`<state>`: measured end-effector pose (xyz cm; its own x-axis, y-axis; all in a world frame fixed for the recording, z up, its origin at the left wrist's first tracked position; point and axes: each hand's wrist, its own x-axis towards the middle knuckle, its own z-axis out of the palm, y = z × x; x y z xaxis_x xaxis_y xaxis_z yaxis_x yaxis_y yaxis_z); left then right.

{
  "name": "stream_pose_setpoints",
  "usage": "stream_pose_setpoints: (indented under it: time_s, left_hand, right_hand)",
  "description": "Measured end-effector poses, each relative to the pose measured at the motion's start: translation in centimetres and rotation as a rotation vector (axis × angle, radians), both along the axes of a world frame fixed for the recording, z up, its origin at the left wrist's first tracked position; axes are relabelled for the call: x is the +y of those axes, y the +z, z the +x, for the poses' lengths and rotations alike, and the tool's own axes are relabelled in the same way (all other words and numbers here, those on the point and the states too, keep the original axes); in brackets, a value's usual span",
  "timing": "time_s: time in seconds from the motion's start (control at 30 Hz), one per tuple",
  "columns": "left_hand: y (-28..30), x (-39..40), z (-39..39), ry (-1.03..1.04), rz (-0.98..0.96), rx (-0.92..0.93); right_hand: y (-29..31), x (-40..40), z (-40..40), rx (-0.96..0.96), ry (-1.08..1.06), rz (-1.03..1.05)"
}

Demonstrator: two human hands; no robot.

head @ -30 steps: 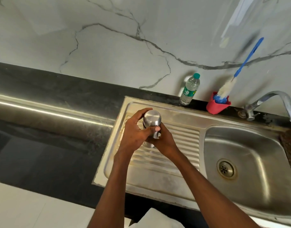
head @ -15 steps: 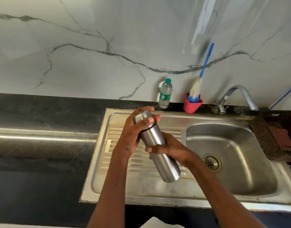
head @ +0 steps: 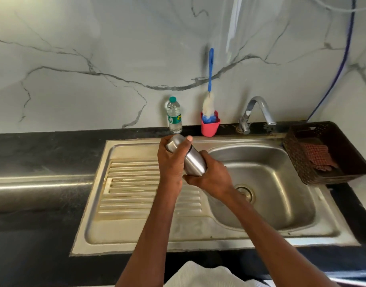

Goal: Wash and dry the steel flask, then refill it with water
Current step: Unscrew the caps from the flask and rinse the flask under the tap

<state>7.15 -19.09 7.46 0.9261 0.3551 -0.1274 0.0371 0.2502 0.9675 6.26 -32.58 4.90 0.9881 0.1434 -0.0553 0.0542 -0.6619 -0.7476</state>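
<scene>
The fingers [head: 189,141] of the left hand [head: 171,160] are curled over the cap end of the steel flask [head: 193,162], thumb tip showing on top. The right hand [head: 213,177] wraps the lower body of the flask from below, its fingers closed round it. The flask is tilted, cap end up and away from the person, lifted in the air over the line where the ribbed drainboard [head: 134,183] meets the sink basin [head: 281,193]. It touches neither.

Behind the hands, against the marble wall, a small plastic water bottle [head: 174,116] with a green cap stands on the black table [head: 43,150]. Just beside it, to the right, a pink cup [head: 210,126] holds a bottle brush [head: 209,96] with a blue handle, leaning on the wall. Farther right the tap [head: 258,109] curves over the basin. A dark perforated basket [head: 343,141] sits at the table's right end with a reddish-brown cloth [head: 318,156] lying in it. A white cloth [head: 198,274] shows at the bottom edge, near the person.
</scene>
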Motion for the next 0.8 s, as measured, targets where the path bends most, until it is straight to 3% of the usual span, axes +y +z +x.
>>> stream_pose_setpoints:
  time_s: [0.1, 0.23, 0.4, 0.6, 0.7, 0.8]
  left_hand:
    - [0.5, -1.1, 0.6, -0.151, 0.059, 0.016]
    - [0.8, -0.9, 0.2, -0.374, -0.107, -0.088]
    - [1.5, -4.6, -0.4, -0.128, 0.093, 0.001]
    - [0.8, -4.8, -0.6, -0.318, -0.075, -0.094]
    - [1.1, -5.5, -0.5, -0.193, 0.136, -0.084]
    - [1.3, -6.6, -0.3, -0.164, 0.205, -0.039]
  right_hand:
    - [0.3, -2.6, 0.8, 0.012, -0.008, 0.071]
    - [0.7, -5.7, 1.5, 0.049, 0.052, 0.212]
    - [0.6, -7.5, 1.4, 0.000, 0.094, 0.170]
    - [-0.1, -9.2, 1.5, 0.002, 0.081, 0.206]
    - [-0.1, -9.5, 1.4, -0.014, 0.093, 0.168]
    - [-0.1, -9.4, 1.2, -0.024, 0.102, 0.162]
